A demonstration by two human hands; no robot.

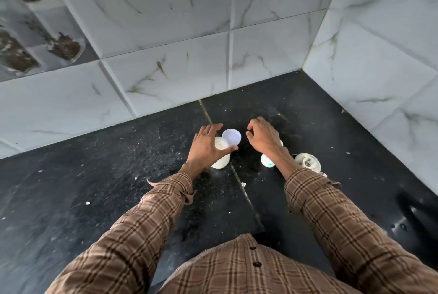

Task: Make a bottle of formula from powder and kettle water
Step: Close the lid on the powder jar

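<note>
My left grip (206, 149) holds the round lid (231, 137), tipped up just over the open white tub (221, 158) beneath it. My right grip (263, 138), loosely curled and holding nothing, hovers over the bottle (269, 162) on the worktop (118, 175), nearer that one.

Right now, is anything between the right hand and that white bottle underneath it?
Nothing visible. The right hand hovers directly over the white bottle, fingers loosely curled, holding nothing. The left hand grips the white container and round lid off to the side.
</note>
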